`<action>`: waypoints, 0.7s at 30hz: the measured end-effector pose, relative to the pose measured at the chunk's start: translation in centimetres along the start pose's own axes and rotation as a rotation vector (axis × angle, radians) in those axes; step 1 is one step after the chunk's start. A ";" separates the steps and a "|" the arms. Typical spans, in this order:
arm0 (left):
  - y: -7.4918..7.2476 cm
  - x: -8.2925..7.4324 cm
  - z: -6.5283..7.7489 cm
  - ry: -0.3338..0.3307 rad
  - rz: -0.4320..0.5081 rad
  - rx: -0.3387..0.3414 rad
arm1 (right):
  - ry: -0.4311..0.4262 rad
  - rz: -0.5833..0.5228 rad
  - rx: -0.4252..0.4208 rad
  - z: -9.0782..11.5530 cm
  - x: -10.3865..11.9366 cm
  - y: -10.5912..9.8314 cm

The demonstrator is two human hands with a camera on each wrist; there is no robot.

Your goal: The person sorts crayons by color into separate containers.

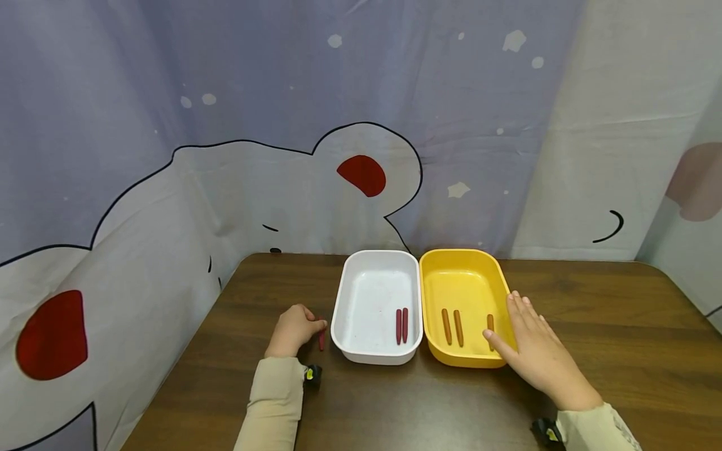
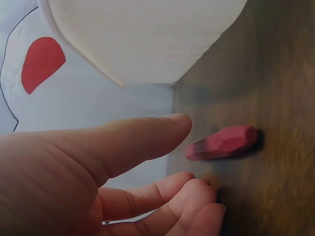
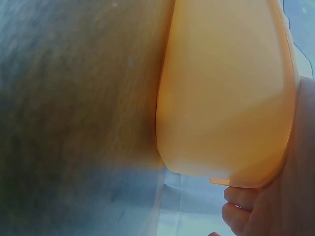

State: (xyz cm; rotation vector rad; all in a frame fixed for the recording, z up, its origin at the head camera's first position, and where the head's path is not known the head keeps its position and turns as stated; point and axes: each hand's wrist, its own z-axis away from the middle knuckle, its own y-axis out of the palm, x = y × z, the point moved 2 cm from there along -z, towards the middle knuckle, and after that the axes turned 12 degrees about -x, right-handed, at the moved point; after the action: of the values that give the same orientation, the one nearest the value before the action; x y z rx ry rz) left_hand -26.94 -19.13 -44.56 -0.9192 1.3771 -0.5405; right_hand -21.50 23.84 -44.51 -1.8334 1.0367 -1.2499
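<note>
My left hand [image 1: 292, 332] is low over the table, left of the white tub [image 1: 366, 288]. A red crayon [image 1: 322, 340] lies on the wood by its fingertips. In the left wrist view a gap parts thumb from fingers, with the crayon [image 2: 224, 142] just beyond them. Two dark red crayons [image 1: 398, 327] lie side by side in the white tub. My right hand [image 1: 533, 351], fingers straight, rests along the right rim of the yellow tub [image 1: 462, 285]. Inside that tub are three orange-brown crayons [image 1: 458, 328], the rightmost partly behind the thumb.
Both tubs stand side by side near the back of the brown wooden table [image 1: 609, 326]. Behind the table hangs a printed cloth [image 1: 462, 125], which also runs along the left side. Each wrist carries a small black camera [image 1: 313, 376].
</note>
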 end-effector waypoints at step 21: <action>0.7 -0.4 0.2 0.069 -0.030 -0.061 | 0.005 -0.025 0.015 0.1 -0.1 -0.1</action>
State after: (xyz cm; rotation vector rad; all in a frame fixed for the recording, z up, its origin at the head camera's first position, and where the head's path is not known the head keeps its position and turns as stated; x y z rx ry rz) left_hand -26.90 -18.37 -44.89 -0.9797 1.4501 -0.5604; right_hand -21.44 23.94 -44.50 -1.8377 1.0075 -1.2742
